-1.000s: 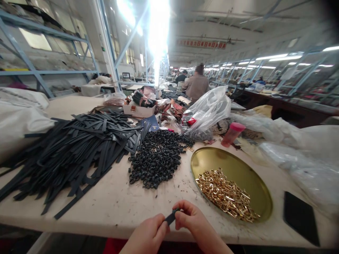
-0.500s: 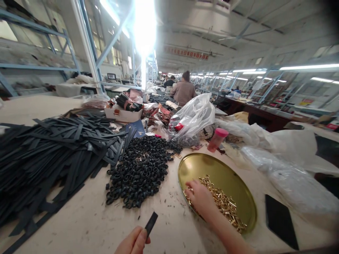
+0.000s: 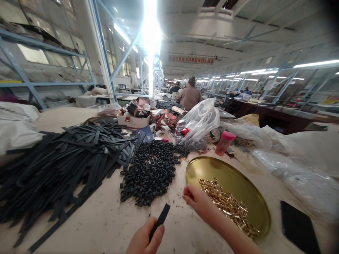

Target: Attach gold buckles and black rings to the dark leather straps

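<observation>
surface (image 3: 103,220), pale and flecked with dark scraps, bears several loose heaps close together, so a broad arm movement could mix them. pile of black strips (image 3: 66,165) spreads across the left; its ends fan towards the near edge, where a brush from the body could drag some off. gold tray (image 3: 239,181) lies on the right, and weight pressed on its near rim could tilt it and make the contents slide. heap of black loops (image 3: 150,173) sits between strips and tray, its right end beside the tray's far-left rim; a bump there could send loops rolling. black flat slab (image 3: 299,225) rests just right of the tray, where a swinging elbow might nudge it.

right hand (image 3: 197,201) is at the tray's left rim, fingers curled inward; whether they hold anything cannot be told, and a small piece, if there, could slip from a loose curl. left hand (image 3: 147,234) has its thumb and fingers pinched together on a short black strip (image 3: 161,218). this strip slants up above the near surface, in front of the loops and left of the tray, its far end free, so it could bend or twist under a push. gold fittings (image 3: 233,208) lie jumbled along the tray's near side below the right forearm; snagging could pull out several together.
</observation>
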`<action>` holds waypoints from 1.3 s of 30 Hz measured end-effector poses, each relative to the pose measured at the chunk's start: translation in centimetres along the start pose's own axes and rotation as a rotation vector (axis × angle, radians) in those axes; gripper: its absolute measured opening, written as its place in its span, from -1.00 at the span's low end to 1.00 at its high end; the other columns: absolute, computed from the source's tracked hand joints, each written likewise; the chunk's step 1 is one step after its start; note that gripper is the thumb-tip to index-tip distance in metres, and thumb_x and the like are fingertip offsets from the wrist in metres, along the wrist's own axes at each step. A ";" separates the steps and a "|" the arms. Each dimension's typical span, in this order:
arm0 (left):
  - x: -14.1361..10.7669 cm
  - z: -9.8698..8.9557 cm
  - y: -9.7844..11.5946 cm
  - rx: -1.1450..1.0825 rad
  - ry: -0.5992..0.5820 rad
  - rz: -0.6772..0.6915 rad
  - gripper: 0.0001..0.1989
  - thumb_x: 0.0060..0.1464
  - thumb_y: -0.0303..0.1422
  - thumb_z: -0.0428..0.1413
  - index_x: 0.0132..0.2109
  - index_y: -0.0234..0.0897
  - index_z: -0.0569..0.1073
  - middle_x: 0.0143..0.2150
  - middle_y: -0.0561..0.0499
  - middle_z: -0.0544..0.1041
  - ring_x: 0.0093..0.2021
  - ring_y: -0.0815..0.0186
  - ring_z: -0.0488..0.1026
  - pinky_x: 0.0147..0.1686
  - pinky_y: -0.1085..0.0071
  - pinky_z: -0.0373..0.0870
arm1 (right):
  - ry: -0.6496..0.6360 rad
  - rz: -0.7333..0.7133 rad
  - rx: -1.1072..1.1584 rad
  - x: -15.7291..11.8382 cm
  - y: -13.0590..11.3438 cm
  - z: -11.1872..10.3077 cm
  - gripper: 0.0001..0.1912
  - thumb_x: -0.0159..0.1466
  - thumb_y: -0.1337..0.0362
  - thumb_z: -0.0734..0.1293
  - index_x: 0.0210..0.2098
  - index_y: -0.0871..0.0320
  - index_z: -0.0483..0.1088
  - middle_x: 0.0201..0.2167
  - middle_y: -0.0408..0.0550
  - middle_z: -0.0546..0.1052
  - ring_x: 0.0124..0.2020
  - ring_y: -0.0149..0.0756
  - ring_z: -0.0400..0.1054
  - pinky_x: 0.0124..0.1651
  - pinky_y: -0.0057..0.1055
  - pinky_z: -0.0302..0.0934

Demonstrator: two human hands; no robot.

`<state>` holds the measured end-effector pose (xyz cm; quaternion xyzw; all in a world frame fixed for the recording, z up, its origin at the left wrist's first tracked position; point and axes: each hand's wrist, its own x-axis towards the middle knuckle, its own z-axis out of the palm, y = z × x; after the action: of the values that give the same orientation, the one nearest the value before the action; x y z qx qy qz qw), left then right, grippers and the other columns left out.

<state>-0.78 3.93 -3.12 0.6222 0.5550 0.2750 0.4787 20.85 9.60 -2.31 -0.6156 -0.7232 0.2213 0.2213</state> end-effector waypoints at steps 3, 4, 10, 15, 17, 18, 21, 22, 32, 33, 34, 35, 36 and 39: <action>-0.4 0.0 2.2 0.033 0.068 0.069 -0.73 0.04 -0.16 -0.07 -0.32 -0.26 0.36 -0.52 0.08 0.35 -0.47 0.32 0.27 -0.46 0.49 0.11 | -0.048 -0.099 0.179 -2.2 -3.4 0.9 -0.90 0.07 0.44 0.22 -0.47 0.13 0.31 -0.53 -0.21 0.36 -0.50 -0.42 0.24 -0.45 -0.53 0.09; -0.6 -0.1 2.8 0.056 0.082 0.079 -0.75 0.04 -0.19 -0.06 -0.30 -0.27 0.37 -0.52 0.08 0.37 -0.47 0.31 0.29 -0.46 0.49 0.11 | -0.063 -0.124 0.240 -2.8 -4.3 1.2 -0.89 0.05 0.45 0.23 -0.49 0.14 0.32 -0.51 -0.19 0.35 -0.49 -0.41 0.23 -0.44 -0.53 0.09; -2.4 -0.6 3.2 0.179 0.070 0.122 -0.85 0.03 -0.31 -0.02 -0.32 -0.21 0.43 -0.40 -0.01 0.51 -0.39 0.24 0.40 -0.40 0.48 0.16 | -0.152 -0.162 0.327 -4.7 -7.0 2.2 -0.85 -0.01 0.51 0.21 -0.57 0.15 0.33 -0.51 -0.15 0.41 -0.47 -0.36 0.25 -0.42 -0.48 0.08; -2.8 -0.9 1.7 0.257 0.070 0.088 -0.89 -0.02 -0.37 0.00 -0.40 -0.22 0.42 -0.46 -0.01 0.49 -0.42 0.24 0.39 -0.43 0.47 0.12 | -0.206 -0.062 0.417 -5.3 -6.8 3.7 -0.84 0.00 0.49 0.20 -0.46 0.14 0.32 -0.57 -0.19 0.38 -0.52 -0.38 0.24 -0.47 -0.48 0.09; -2.6 -0.9 1.4 0.152 0.096 0.044 -0.89 -0.02 -0.36 0.00 -0.42 -0.25 0.39 -0.52 0.05 0.43 -0.47 0.30 0.34 -0.47 0.49 0.11 | -0.130 -0.029 0.479 -5.6 -6.5 4.1 -0.79 0.03 0.46 0.21 -0.33 0.13 0.30 -0.58 -0.22 0.34 -0.52 -0.38 0.23 -0.45 -0.47 0.12; -2.4 -0.9 1.4 0.076 0.112 0.024 -0.88 -0.02 -0.34 0.00 -0.43 -0.27 0.37 -0.54 0.08 0.40 -0.48 0.33 0.31 -0.48 0.50 0.11 | -0.094 -0.024 0.516 -5.7 -6.5 4.4 -0.73 0.03 0.45 0.21 -0.25 0.13 0.27 -0.56 -0.23 0.33 -0.52 -0.39 0.23 -0.42 -0.45 0.13; -1.9 -0.8 1.8 -0.141 0.133 -0.044 -0.85 -0.04 -0.30 0.02 -0.44 -0.31 0.36 -0.58 0.13 0.32 -0.50 0.37 0.26 -0.50 0.52 0.13 | -0.122 -0.019 0.677 -6.0 -6.5 5.1 -0.52 0.02 0.46 0.22 -0.04 0.10 0.16 -0.42 -0.18 0.38 -0.51 -0.42 0.24 -0.40 -0.44 0.15; -1.8 -0.7 1.9 -0.198 0.128 -0.057 -0.84 -0.04 -0.29 0.03 -0.41 -0.31 0.36 -0.57 0.13 0.32 -0.50 0.37 0.26 -0.49 0.52 0.15 | -0.163 -0.018 0.755 -6.1 -6.6 5.4 -0.47 0.02 0.46 0.21 0.00 0.10 0.13 -0.37 -0.15 0.39 -0.48 -0.42 0.26 -0.39 -0.44 0.15; -1.6 -0.6 0.9 -0.039 0.068 -0.059 -0.84 0.00 -0.31 -0.02 -0.44 -0.31 0.32 -0.53 0.09 0.33 -0.48 0.36 0.26 -0.47 0.49 0.15 | -0.274 0.089 1.104 -5.4 -5.6 7.3 -0.56 0.07 0.29 0.31 -0.05 0.12 0.23 -0.56 -0.23 0.40 -0.55 -0.44 0.25 -0.49 -0.48 0.11; -1.5 -0.5 0.7 -0.040 0.058 -0.055 -0.84 -0.01 -0.31 -0.02 -0.44 -0.32 0.33 -0.53 0.09 0.32 -0.47 0.36 0.25 -0.46 0.49 0.14 | -0.252 0.090 1.105 -5.3 -5.5 7.3 -0.60 0.06 0.27 0.34 -0.09 0.12 0.29 -0.56 -0.24 0.40 -0.56 -0.45 0.25 -0.48 -0.48 0.11; -1.4 -0.4 0.5 -0.054 0.040 -0.046 -0.84 0.00 -0.31 -0.01 -0.43 -0.32 0.33 -0.53 0.09 0.31 -0.46 0.37 0.24 -0.46 0.50 0.14 | -0.231 0.102 1.116 -5.2 -5.4 7.3 -0.64 0.03 0.24 0.37 -0.16 0.13 0.34 -0.59 -0.25 0.39 -0.58 -0.47 0.24 -0.49 -0.49 0.10; -1.3 -0.4 0.2 -0.084 0.009 -0.042 -0.82 0.01 -0.29 -0.01 -0.42 -0.32 0.33 -0.54 0.11 0.29 -0.48 0.39 0.23 -0.48 0.51 0.13 | -0.208 0.131 1.140 -5.1 -5.4 7.2 -0.67 0.00 0.21 0.40 -0.24 0.15 0.39 -0.62 -0.25 0.38 -0.60 -0.47 0.23 -0.50 -0.49 0.10; -1.3 -0.3 -0.1 -0.126 -0.026 -0.049 -0.79 0.03 -0.24 -0.03 -0.41 -0.30 0.32 -0.57 0.14 0.26 -0.52 0.41 0.20 -0.51 0.52 0.12 | -0.184 0.180 1.176 -5.0 -5.4 7.2 -0.70 -0.04 0.19 0.43 -0.33 0.17 0.42 -0.65 -0.26 0.38 -0.61 -0.48 0.23 -0.52 -0.50 0.10; -1.4 -0.5 -0.9 -0.209 -0.089 -0.111 -0.68 0.10 -0.12 -0.18 -0.33 -0.27 0.27 -0.66 0.22 0.13 -0.64 0.43 0.09 -0.63 0.53 0.03 | -0.085 0.410 1.386 -4.9 -5.8 6.8 -0.70 -0.13 0.18 0.49 -0.45 0.19 0.43 -0.64 -0.25 0.42 -0.62 -0.52 0.27 -0.50 -0.54 0.18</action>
<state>-1.95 2.72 -3.47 0.5488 0.5350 0.2769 0.5796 12.96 3.58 -4.54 -0.4479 -0.2946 0.6899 0.4865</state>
